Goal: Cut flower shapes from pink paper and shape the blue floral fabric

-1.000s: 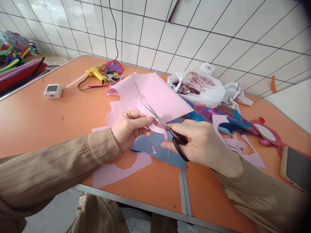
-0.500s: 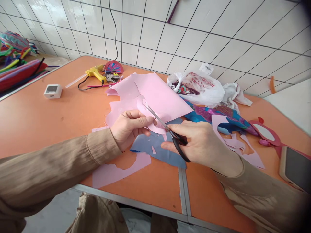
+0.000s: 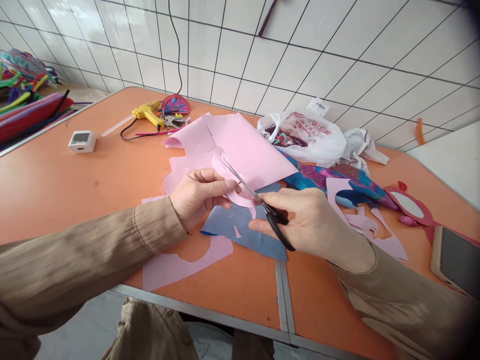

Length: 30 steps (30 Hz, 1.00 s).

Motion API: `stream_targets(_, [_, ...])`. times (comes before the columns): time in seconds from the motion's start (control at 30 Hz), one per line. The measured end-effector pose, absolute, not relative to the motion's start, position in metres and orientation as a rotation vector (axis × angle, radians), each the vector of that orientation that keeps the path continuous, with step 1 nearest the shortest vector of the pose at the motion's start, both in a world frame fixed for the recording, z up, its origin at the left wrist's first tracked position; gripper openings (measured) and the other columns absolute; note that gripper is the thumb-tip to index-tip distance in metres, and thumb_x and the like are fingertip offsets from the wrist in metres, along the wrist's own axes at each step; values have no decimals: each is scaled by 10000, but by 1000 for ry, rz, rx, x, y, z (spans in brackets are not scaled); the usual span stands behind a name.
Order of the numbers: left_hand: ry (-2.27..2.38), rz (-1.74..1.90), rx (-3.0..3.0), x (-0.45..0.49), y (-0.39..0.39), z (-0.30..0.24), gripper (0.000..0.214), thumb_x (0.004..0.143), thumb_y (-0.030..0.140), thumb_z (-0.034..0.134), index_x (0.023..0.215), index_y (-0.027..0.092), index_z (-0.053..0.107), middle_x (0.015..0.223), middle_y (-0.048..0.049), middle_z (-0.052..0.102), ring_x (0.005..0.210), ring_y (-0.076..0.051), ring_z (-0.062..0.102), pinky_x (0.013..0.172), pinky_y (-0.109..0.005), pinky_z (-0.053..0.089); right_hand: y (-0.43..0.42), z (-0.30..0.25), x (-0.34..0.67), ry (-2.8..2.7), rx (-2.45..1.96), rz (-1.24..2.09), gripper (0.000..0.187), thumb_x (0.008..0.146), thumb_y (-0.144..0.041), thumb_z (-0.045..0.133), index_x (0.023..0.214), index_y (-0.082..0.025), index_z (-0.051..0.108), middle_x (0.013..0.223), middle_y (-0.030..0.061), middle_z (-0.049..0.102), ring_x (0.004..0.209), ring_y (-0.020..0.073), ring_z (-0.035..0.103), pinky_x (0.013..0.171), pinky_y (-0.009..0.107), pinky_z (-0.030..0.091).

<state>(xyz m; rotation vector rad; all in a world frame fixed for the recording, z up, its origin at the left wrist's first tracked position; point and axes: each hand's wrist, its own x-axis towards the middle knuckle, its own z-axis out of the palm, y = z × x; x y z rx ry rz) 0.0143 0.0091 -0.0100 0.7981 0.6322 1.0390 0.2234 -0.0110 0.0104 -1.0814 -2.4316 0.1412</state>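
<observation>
My left hand (image 3: pixel 206 192) pinches a small curved piece of pink sheet (image 3: pixel 243 201) between thumb and fingers. In my right hand (image 3: pixel 300 215) are black-handled scissors (image 3: pixel 279 232), their blades pointing up and left across the pink piece, nearly closed. A narrow pink strip hangs down beside the blades. Behind the hands lies a large pink sheet (image 3: pixel 255 145) with cut edges. Beneath them is a blue-grey sheet (image 3: pixel 247 237) carrying a tiny pink scrap (image 3: pixel 237 231). A pink offcut (image 3: pixel 180 270) with a curved edge rests near the table's front.
On the orange table (image 3: pixel 56 200) are a yellow glue gun (image 3: pixel 150 114), a white box-shaped device (image 3: pixel 81 141) and a white plastic bag (image 3: pixel 322 142). To the right lie pink offcuts (image 3: pixel 392 242), a red-framed hand mirror (image 3: pixel 410 205) and a phone (image 3: pixel 457 260). A tiled wall stands behind.
Almost nothing differs. The scissor handles have shifted very slightly, and both hands keep their places on the pink piece and the scissors.
</observation>
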Motion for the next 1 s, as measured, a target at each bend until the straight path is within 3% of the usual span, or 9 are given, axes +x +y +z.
stream_targets(0.4, [638, 1023, 856, 11, 13, -10, 213, 596, 215, 919, 623, 95, 746, 674, -54, 726, 546, -97, 631, 502, -195, 521, -10, 10, 225, -2420, -1122, 255, 412, 869, -513, 653, 616, -200, 565, 518, -40, 367, 506, 104, 295, 494, 265, 273])
stream_targets(1.0, [661, 1013, 870, 10, 14, -11, 261, 567, 265, 941, 644, 92, 763, 659, -50, 716, 541, -100, 642, 488, -184, 524, -9, 18, 227, -2381, -1201, 651, 425, 857, -544, 654, 650, -175, 617, 553, -55, 272, 553, 102, 201, 462, 258, 211])
